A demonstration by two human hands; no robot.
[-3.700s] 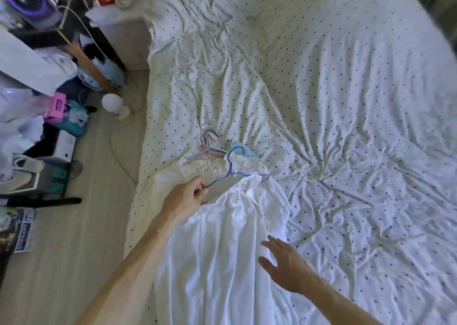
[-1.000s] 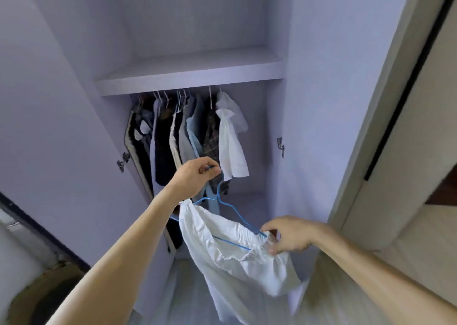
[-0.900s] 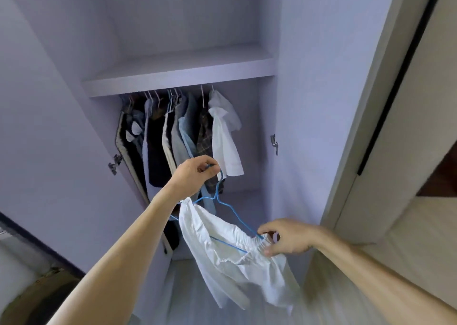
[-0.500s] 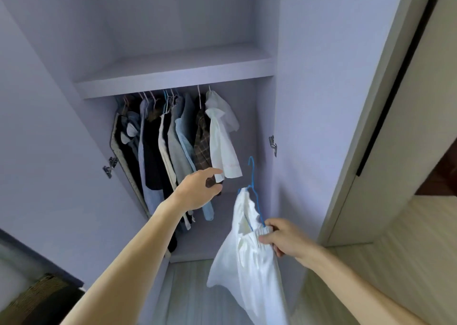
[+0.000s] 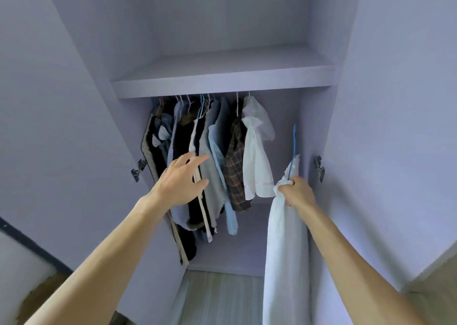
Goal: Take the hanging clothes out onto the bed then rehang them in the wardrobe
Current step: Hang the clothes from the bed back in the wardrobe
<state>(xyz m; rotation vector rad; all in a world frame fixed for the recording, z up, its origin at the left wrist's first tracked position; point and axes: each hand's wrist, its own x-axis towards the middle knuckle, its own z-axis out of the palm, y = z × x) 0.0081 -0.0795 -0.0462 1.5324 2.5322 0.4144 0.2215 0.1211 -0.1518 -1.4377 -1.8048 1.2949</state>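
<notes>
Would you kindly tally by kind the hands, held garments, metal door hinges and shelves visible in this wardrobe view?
Hands: 2, the left hand and the right hand
Held garments: 1, the white garment
Metal door hinges: 2, the left hinge and the right hinge
Shelves: 1, the shelf
Total: 6

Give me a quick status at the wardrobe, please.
Left hand open, by the hung clothes. Right hand grips white garment on blue hanger, hook up, not yet hung. Space right of hung white shirt looks free.
</notes>
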